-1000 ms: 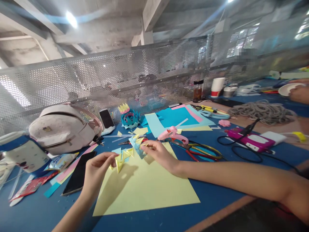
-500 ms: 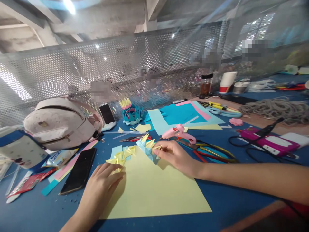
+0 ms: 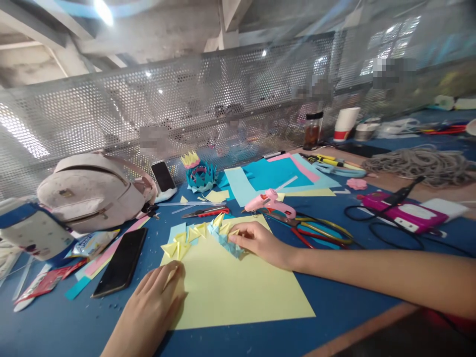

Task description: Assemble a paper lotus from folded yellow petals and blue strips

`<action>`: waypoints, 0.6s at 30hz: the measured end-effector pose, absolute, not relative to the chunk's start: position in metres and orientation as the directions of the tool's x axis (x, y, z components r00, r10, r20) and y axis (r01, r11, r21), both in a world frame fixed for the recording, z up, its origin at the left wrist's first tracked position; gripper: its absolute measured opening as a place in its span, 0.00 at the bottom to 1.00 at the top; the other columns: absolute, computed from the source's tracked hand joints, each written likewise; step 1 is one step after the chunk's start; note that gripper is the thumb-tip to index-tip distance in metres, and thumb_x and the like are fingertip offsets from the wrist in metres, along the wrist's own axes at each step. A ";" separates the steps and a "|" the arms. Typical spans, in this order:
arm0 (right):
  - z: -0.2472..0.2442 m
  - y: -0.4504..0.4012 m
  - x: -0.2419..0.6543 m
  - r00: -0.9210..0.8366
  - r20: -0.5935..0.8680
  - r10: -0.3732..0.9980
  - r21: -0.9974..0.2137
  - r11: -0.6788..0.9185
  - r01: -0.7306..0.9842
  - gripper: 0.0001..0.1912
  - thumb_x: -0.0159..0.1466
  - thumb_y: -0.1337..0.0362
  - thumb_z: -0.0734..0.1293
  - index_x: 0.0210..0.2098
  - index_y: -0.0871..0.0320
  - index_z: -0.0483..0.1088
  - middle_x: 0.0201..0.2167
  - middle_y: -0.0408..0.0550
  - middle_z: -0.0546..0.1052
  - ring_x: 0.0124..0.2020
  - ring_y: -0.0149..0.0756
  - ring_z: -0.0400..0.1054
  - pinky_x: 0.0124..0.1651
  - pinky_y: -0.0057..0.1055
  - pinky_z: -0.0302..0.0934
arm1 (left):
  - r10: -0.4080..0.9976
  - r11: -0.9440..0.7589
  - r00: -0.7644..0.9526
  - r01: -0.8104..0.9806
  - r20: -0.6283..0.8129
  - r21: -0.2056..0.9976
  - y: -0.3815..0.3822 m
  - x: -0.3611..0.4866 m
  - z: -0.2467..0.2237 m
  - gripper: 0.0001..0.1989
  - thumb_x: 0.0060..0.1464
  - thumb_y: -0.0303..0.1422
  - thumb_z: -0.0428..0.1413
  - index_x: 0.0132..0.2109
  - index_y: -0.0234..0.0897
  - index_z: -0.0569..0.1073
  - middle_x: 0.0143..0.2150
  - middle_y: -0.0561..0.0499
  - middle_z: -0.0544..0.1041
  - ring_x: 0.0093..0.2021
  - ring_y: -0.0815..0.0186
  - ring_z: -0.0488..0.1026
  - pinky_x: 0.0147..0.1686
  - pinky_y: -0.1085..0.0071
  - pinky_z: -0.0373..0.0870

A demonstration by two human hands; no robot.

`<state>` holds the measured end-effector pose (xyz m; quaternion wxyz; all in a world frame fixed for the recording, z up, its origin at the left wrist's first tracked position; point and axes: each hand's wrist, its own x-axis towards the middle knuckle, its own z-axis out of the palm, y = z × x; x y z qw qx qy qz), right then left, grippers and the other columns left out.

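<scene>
My right hand [image 3: 262, 243] pinches the right end of a folded paper piece [image 3: 225, 238], light blue with yellow points, above a pale yellow sheet [image 3: 238, 292]. My left hand [image 3: 159, 290] rests at the sheet's left edge with loosely bent fingers and nothing visible in it; its fingertips are partly hidden. Just beyond that hand, several yellow folded paper points [image 3: 178, 245] lie along the sheet's upper left. Light blue paper [image 3: 177, 231] shows beside them. Past the right hand is a pink glue gun [image 3: 270, 203], lying on its side.
Scissors [image 3: 323, 233] and a red-handled cutter [image 3: 206, 212] lie beyond the sheet. On the left are a black phone [image 3: 121, 263] and a pale backpack [image 3: 89, 191]. A blue paper lotus [image 3: 201, 176], coloured sheets [image 3: 282, 173] and a purple device with cables [image 3: 405, 210] stand farther back.
My left hand has drawn back from the yellow folded points toward me, uncovering them. My right hand keeps its pinch on the blue and yellow piece, which sits slightly lower in view.
</scene>
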<state>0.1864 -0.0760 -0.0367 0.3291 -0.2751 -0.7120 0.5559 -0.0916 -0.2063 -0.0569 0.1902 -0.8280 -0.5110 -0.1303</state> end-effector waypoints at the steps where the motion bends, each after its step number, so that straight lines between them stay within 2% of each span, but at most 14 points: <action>1: -0.037 -0.076 0.187 -0.631 0.166 0.758 -0.974 0.227 0.017 0.20 0.62 0.49 0.67 0.29 0.62 0.72 0.21 0.39 0.61 0.21 0.24 0.50 0.21 0.24 0.44 | 0.788 -0.387 0.443 0.897 0.428 -0.215 -0.207 -0.092 -0.058 0.16 0.63 0.37 0.49 0.54 0.39 0.72 0.52 0.44 0.77 0.49 0.56 0.76 0.46 0.62 0.75; 3: -0.037 -0.076 0.187 -0.633 0.176 0.754 -0.973 0.230 0.003 0.20 0.62 0.49 0.68 0.28 0.62 0.71 0.21 0.38 0.60 0.21 0.24 0.50 0.21 0.25 0.43 | 0.770 -0.354 0.444 0.895 0.459 -0.272 -0.209 -0.090 -0.061 0.18 0.63 0.39 0.49 0.54 0.36 0.72 0.52 0.41 0.78 0.48 0.53 0.77 0.46 0.59 0.75; 5: -0.036 -0.076 0.188 -0.635 0.173 0.753 -0.973 0.229 0.006 0.20 0.61 0.49 0.67 0.27 0.61 0.70 0.20 0.38 0.59 0.21 0.25 0.48 0.21 0.25 0.43 | 0.747 -0.348 0.467 0.881 0.473 -0.320 -0.211 -0.086 -0.061 0.23 0.63 0.42 0.49 0.58 0.32 0.69 0.52 0.38 0.78 0.49 0.51 0.78 0.45 0.59 0.76; 7: -0.036 -0.077 0.188 -0.632 0.161 0.758 -0.975 0.223 0.020 0.20 0.61 0.48 0.67 0.27 0.61 0.70 0.20 0.38 0.59 0.21 0.25 0.48 0.22 0.25 0.42 | 0.730 -0.374 0.509 0.856 0.456 -0.356 -0.213 -0.079 -0.057 0.31 0.62 0.45 0.50 0.65 0.30 0.61 0.55 0.35 0.77 0.51 0.51 0.77 0.44 0.61 0.77; 10: -0.035 -0.077 0.188 -0.631 0.154 0.760 -0.974 0.224 0.033 0.21 0.61 0.48 0.67 0.27 0.61 0.70 0.20 0.38 0.59 0.21 0.25 0.48 0.22 0.26 0.42 | 0.737 -0.458 0.567 0.819 0.367 -0.346 -0.214 -0.065 -0.049 0.38 0.62 0.44 0.50 0.71 0.31 0.46 0.62 0.37 0.70 0.57 0.52 0.73 0.47 0.63 0.77; 14: -0.034 -0.078 0.188 -0.629 0.162 0.760 -0.973 0.229 0.026 0.22 0.61 0.47 0.67 0.27 0.61 0.68 0.20 0.38 0.59 0.21 0.25 0.48 0.22 0.26 0.41 | 0.735 -0.567 0.606 0.796 0.305 -0.213 -0.212 -0.056 -0.052 0.43 0.62 0.45 0.51 0.72 0.32 0.36 0.66 0.37 0.62 0.61 0.51 0.68 0.50 0.60 0.75; 16: -0.034 -0.078 0.188 -0.633 0.162 0.757 -0.973 0.229 0.025 0.22 0.61 0.47 0.67 0.27 0.61 0.68 0.20 0.38 0.58 0.21 0.25 0.48 0.22 0.26 0.41 | 0.703 -0.650 0.648 0.753 0.293 -0.105 -0.212 -0.057 -0.061 0.44 0.61 0.47 0.49 0.72 0.35 0.35 0.67 0.39 0.60 0.62 0.51 0.67 0.52 0.58 0.73; 18: -0.034 -0.078 0.188 -0.637 0.162 0.753 -0.973 0.230 0.025 0.22 0.61 0.47 0.67 0.27 0.61 0.68 0.20 0.38 0.58 0.21 0.25 0.48 0.22 0.26 0.41 | 0.694 -0.696 0.673 0.718 0.256 -0.004 -0.216 -0.060 -0.068 0.39 0.63 0.45 0.47 0.72 0.41 0.37 0.68 0.44 0.60 0.63 0.53 0.65 0.56 0.58 0.70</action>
